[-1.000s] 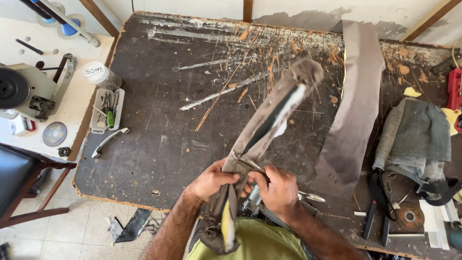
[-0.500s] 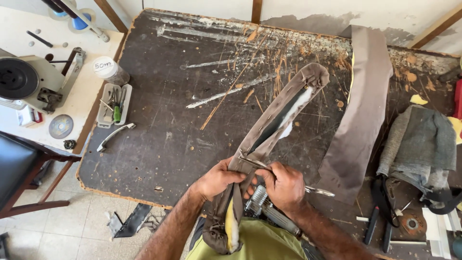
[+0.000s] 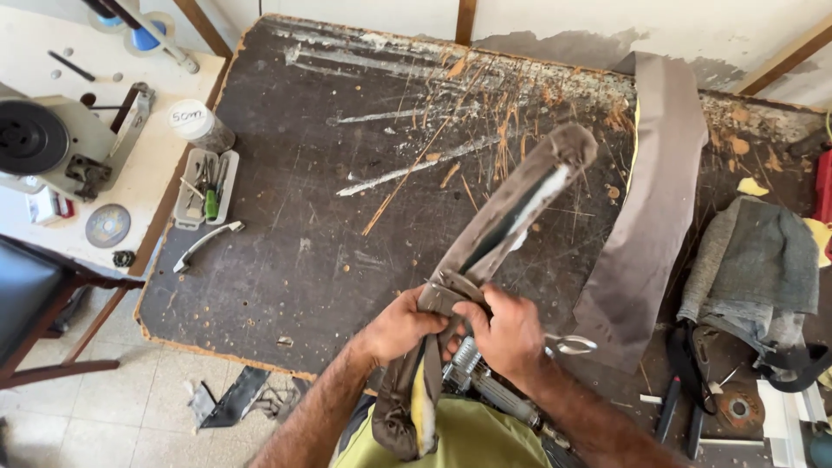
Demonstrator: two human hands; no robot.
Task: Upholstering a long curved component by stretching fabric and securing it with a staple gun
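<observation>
Gripped tightly by the left hand [image 3: 406,328] and right hand [image 3: 507,336], a brown fabric-covered strip [image 3: 507,217] is held at the bench's [image 3: 303,260] near edge.

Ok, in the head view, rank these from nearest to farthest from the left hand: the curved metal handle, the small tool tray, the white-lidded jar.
From the left hand:
1. Curved metal handle, to its left near the table edge.
2. Small tool tray, further up-left.
3. White-lidded jar, beyond the tray at the table's left edge.

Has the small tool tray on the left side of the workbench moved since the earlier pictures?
No. The tool tray lies beside the white-lidded jar at the workbench's left edge, as before; only the head camera shifted.
</observation>
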